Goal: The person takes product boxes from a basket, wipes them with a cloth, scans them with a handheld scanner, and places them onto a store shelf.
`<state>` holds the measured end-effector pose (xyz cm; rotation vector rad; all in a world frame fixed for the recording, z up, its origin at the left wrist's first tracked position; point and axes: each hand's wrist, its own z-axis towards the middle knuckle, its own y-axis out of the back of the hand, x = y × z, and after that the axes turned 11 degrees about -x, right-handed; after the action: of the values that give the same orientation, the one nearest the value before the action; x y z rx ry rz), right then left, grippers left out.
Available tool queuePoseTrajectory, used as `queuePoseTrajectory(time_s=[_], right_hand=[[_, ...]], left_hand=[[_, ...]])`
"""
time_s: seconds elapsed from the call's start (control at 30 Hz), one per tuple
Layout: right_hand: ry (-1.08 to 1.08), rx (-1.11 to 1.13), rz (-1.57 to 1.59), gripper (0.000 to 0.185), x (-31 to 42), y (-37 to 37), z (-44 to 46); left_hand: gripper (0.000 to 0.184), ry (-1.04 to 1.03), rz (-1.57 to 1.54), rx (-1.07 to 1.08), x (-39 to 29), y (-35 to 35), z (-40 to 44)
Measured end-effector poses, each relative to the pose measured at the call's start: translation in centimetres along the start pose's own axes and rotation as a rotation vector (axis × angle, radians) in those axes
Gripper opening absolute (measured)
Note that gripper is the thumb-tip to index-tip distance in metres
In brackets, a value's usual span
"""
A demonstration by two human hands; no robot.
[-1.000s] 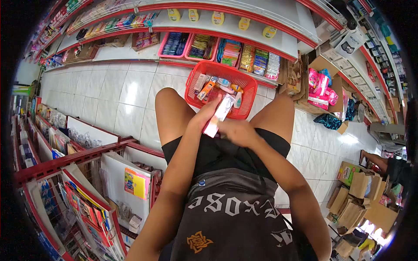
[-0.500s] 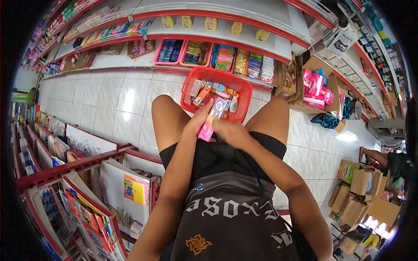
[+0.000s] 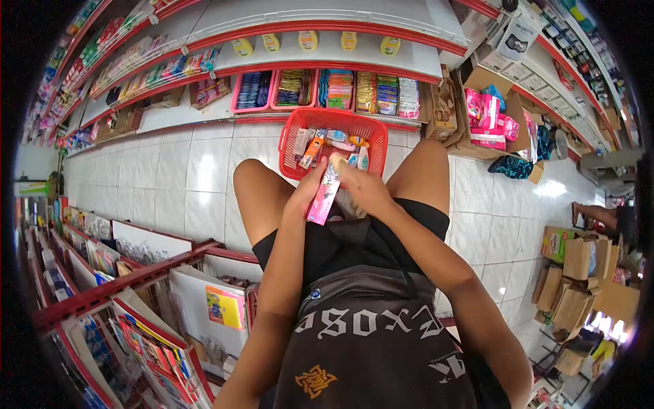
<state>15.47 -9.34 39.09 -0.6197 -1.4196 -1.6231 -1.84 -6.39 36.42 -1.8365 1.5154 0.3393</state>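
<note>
A pink and white box (image 3: 323, 199) is held at a tilt between my knees, with my left hand (image 3: 308, 191) closed around its left side. Against the upper part of the same box, my right hand (image 3: 364, 189) has its fingers closed on something pale that is too small to make out. Just beyond both hands stands a red plastic basket (image 3: 289, 146). Inside it lie an orange box (image 3: 313, 151) and several small bottles and packages.
Shelves with yellow bottles (image 3: 308, 40) and trays of sachets stand beyond the basket. At the right are a carton of pink packages (image 3: 489, 119) and stacked cardboard boxes (image 3: 569, 300); part of another person's leg (image 3: 594, 213) shows there. A red metal rack (image 3: 129, 283) is at the left.
My right hand has moved up along the box to its far end. The box remains in my left hand. The view has shifted slightly.
</note>
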Motion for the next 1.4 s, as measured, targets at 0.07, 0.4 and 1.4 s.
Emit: queuePoseTrajectory(time_s=[0.07, 0.4, 1.4], right_hand=[[0.203, 0.313, -0.064, 0.032, 1.0, 0.3, -1.4], [0.278, 0.484, 0.047, 0.035, 3.5, 1.5, -2.0], [-0.649, 0.18, 0.23, 0.027, 3.6, 2.7, 0.2]], left_hand=[[0.049, -0.008, -0.003, -0.035, 0.1, -0.4, -0.1], [0.051, -0.006, 0.01, -0.034, -0.5, 0.2, 0.0], [0.055, -0.099, 0.003, -0.055, -0.7, -1.0, -0.8]])
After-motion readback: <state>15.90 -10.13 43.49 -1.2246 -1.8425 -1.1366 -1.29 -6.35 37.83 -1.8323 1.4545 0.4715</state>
